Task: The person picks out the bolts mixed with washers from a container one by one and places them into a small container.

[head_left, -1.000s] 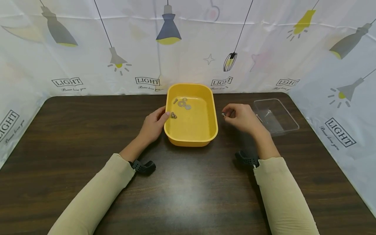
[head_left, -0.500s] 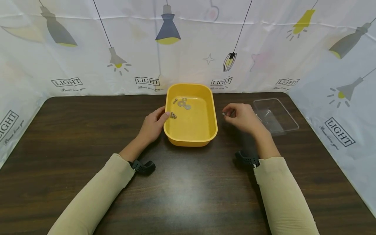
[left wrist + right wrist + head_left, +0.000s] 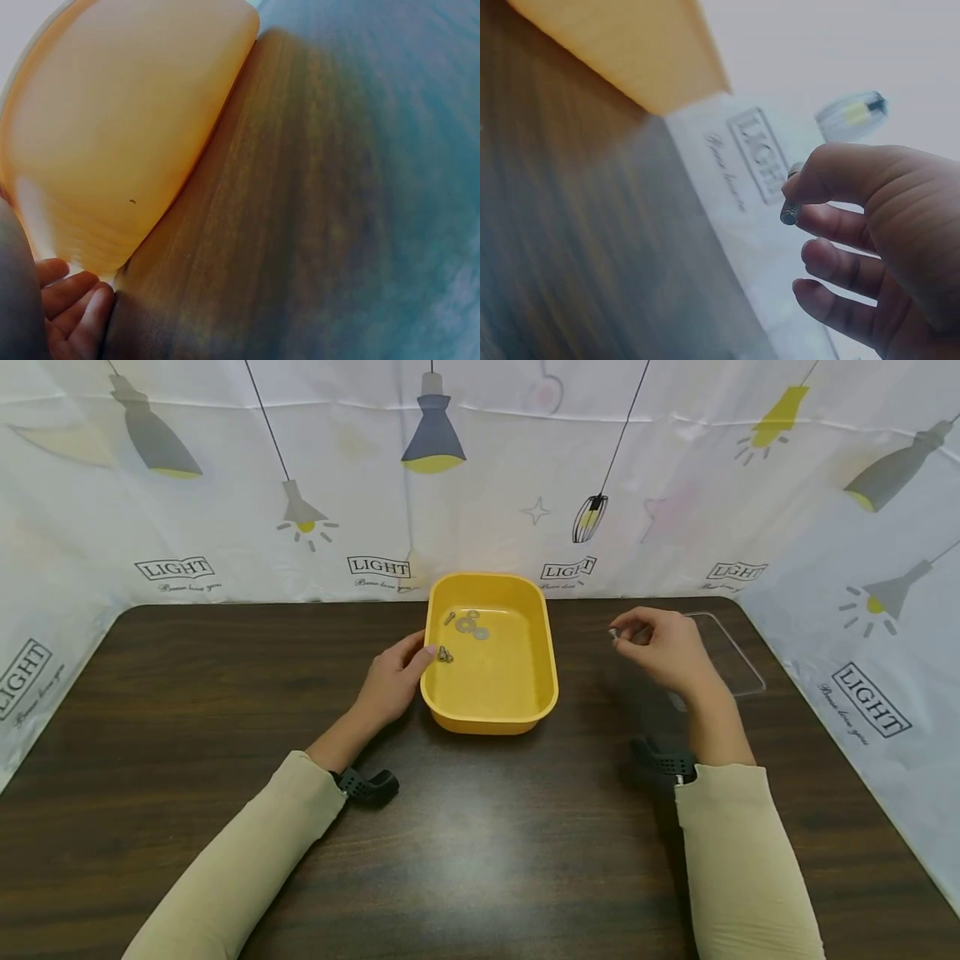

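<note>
My left hand grips the left wall of a yellow plastic basin, with its thumb over the rim. In the left wrist view the fingers lie against the basin's outer side. Inside are three flat washers, a small screw and a little cluster of screws by the left wall. My right hand is raised to the right of the basin. Between thumb and forefinger it pinches a short threaded metal screw, whose head is partly hidden by the fingertips.
A clear plastic box stands at the right back of the dark wooden table, partly behind my right hand. A white printed cloth hangs along the table's back and sides.
My right hand, still pinching the screw, has moved right, away from the basin, and now covers part of the clear box. The left hand and basin have stayed in place.
</note>
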The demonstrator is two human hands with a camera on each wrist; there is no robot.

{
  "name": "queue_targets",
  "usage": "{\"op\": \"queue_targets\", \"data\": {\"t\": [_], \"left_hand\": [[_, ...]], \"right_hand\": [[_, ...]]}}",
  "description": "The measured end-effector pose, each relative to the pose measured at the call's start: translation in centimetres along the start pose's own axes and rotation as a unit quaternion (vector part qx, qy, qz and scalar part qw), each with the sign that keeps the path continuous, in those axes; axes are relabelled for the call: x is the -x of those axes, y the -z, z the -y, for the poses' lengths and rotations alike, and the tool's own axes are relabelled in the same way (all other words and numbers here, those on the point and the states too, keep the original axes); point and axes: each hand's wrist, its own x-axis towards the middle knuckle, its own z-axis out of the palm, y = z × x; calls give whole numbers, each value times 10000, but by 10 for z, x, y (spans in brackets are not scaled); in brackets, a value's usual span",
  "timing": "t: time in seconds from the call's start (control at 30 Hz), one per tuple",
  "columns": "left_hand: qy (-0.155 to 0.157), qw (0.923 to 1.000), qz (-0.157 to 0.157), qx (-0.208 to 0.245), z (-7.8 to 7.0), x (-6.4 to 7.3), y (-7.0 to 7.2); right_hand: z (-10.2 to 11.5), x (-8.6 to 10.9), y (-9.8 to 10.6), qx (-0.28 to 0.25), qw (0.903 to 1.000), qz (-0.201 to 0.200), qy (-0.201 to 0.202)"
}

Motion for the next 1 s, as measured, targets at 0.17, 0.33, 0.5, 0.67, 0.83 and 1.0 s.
{"op": "queue_targets", "data": {"t": [0.17,0.33,0.5,0.67,0.83,1.0], "left_hand": [[-33,10000,-18,-16,-1,0,-1],[-8,10000,-4,-28,-1,1,-1],[-1,10000,-2,-17,0,0,0],[-6,10000,-18,-34,2,-1,-1],[-4,10000,-13,-50,1,-1,-1],[-36,10000,-24,-25,1,-1,-1]], "right_hand": [[-17,5,13,-14,9990,-435,-142],[-32,9,23,-32,9973,-636,-360],[-48,13,31,-91,9954,-726,-623],[-58,16,35,-49,9942,-675,-836],[-62,19,35,-9,9925,-652,-1031],[-65,18,33,75,9909,-637,-1181]]}}
